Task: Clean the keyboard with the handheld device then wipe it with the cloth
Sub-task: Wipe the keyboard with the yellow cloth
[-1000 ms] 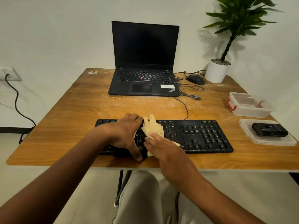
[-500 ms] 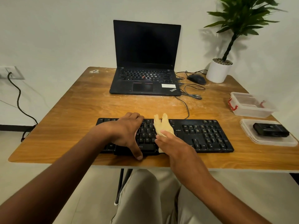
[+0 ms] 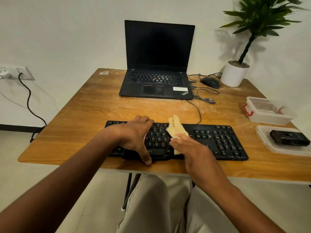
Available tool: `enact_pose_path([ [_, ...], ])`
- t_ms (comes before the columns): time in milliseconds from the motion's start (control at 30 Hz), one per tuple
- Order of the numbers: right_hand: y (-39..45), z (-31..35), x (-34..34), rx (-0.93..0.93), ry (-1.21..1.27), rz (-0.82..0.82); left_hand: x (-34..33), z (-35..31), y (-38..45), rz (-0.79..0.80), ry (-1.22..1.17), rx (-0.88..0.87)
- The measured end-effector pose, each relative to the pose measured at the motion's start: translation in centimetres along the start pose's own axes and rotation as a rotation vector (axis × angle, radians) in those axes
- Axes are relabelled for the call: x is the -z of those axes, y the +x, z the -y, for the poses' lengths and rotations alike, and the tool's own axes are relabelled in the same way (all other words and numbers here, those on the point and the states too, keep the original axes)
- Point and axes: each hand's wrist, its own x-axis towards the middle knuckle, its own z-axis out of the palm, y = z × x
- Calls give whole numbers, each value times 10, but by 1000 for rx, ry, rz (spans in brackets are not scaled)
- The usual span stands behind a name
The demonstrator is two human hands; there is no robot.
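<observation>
Seated at a wooden table (image 3: 80,115), I steady a black keyboard (image 3: 218,140) with my left hand (image 3: 134,135), fingers curled over its far edge and thumb hooked against its near edge, gripping the left half of the board. My right hand (image 3: 190,148) presses a pale yellow cloth (image 3: 176,130) onto the keys at the middle of the keyboard, fingers laid loosely flat over it; the cloth's far end pokes out past my fingertips toward 12 o'clock, over the top row. The keyboard lies along the table's near edge, its cable running toward 12 o'clock. At 3 o'clock from the keyboard, a black handheld device (image 3: 289,138) rests on a clear plastic lid (image 3: 269,145), well apart from my hands. Just beyond it, at about 2 o'clock, sits an open clear container (image 3: 269,113) with red clasps. At 12 o'clock an open laptop (image 3: 158,64) stands with its screen dark; at 1 o'clock from the keyboard lie a black mouse (image 3: 210,82) and a white plant pot (image 3: 234,74)
</observation>
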Motion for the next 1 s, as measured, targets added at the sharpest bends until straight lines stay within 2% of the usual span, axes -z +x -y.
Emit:
enact_pose_path([
  [100, -12, -5, 31, -110, 109, -52, 2, -1, 0, -7, -3, -2],
  [233, 0, -19, 82, -356, 271, -219, 3, -5, -2, 7, 13, -5],
  [300, 10, -30, 104, -430, 258, -263, 2, -13, -1, 1, 17, -16],
  [400, 27, -45, 118, -403, 135, -331, 0, -28, 4, -12, 14, -38],
  [500, 43, -50, 105, -350, 28, -341, -3, -44, 12, -30, 28, -75],
  [600, 53, -45, 70, -238, 9, -217, -5, -53, 21, -50, 55, -85],
  [700, 60, -48, 36, -39, -123, 63, -6, -55, 27, -63, 74, -69],
  [767, 62, -57, 30, 25, -162, 172, -6, -54, 29, -56, 88, -67],
  [900, 56, -78, 57, -39, -270, 233, -6, -51, 30, -43, 101, -73],
  [1000, 53, -99, 87, -116, -375, 340, -7, -50, 30, -39, 110, -80],
])
